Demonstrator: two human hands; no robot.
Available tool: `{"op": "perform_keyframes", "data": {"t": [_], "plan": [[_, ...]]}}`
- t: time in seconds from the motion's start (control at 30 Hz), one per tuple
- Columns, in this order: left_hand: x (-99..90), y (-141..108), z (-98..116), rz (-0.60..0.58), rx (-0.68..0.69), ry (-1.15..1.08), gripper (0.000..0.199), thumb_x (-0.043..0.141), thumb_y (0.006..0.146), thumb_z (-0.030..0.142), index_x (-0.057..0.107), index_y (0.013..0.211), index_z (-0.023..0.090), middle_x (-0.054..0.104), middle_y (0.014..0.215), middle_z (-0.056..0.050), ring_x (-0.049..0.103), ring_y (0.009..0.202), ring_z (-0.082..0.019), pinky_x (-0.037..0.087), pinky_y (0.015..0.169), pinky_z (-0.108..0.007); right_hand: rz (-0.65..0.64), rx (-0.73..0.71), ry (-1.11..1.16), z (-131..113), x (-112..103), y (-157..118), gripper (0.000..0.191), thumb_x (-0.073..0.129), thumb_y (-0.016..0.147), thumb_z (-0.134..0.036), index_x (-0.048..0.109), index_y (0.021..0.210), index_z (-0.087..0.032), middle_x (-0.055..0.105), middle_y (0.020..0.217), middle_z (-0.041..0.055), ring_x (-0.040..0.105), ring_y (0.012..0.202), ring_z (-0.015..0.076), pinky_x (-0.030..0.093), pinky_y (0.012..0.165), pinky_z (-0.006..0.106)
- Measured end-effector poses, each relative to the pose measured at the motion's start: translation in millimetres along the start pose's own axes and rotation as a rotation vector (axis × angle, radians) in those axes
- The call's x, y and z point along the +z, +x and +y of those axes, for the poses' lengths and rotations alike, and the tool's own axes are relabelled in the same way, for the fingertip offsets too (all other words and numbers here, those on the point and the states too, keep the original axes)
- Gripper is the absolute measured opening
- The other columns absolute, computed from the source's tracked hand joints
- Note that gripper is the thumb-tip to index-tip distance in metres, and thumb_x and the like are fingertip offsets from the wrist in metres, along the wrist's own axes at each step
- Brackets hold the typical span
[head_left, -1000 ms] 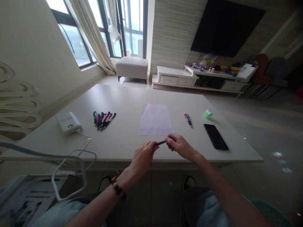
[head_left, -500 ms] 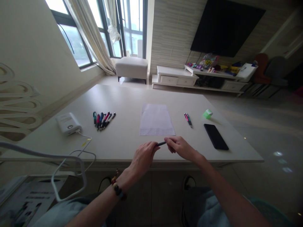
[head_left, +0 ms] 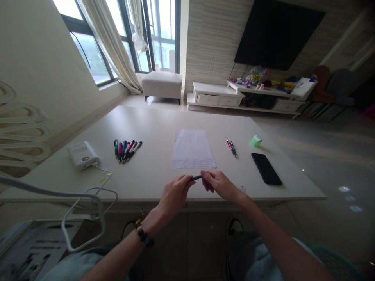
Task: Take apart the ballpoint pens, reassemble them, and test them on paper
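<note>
Over the table's near edge, my left hand (head_left: 175,191) and my right hand (head_left: 218,183) grip a dark pen (head_left: 196,177) between them, one at each end. Both hands are closed, and their fingers hide the pen's ends. Just beyond them lies a white sheet of paper (head_left: 193,146) with printed lines along its near edge. Two pens (head_left: 232,149), one red and one green, rest side by side right of the paper. To the left is a group of several pens (head_left: 126,151) in green, red, blue and white.
On the white table (head_left: 158,121) are a black phone (head_left: 266,169), a green box-like item (head_left: 256,141) and a white power bank (head_left: 83,155) with a cable (head_left: 109,190). A small clear round item (head_left: 243,189) sits by my right wrist. A white tube (head_left: 52,191) crosses the lower left.
My hands and the pen shift slightly left, the right hand most. The small clear item by my right wrist now shows. The whole view moves a little.
</note>
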State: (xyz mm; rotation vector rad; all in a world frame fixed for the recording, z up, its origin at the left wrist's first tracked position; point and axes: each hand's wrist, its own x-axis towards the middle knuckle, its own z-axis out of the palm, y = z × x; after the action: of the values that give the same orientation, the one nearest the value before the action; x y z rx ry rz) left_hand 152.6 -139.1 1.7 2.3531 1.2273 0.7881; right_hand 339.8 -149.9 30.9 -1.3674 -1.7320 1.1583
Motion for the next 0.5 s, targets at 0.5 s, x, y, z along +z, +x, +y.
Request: {"op": "perform_keyframes", "data": {"t": [0.5], "plan": [[-12.0, 16, -2, 0.070, -0.365, -0.737, 0.036, 0.041, 0.089, 0.050, 0.056, 0.086, 0.017, 0.072, 0.085, -0.009, 0.066, 0.081, -0.020, 0.049, 0.074, -0.033, 0.017, -0.059, 0.114, -1, 9, 1, 0.027, 0.053, 0.085, -0.041, 0.060, 0.097, -0.018, 0.059, 0.069, 0.0005, 0.053, 0.054, 0.0108, 0.042, 0.052, 0.023]]}}
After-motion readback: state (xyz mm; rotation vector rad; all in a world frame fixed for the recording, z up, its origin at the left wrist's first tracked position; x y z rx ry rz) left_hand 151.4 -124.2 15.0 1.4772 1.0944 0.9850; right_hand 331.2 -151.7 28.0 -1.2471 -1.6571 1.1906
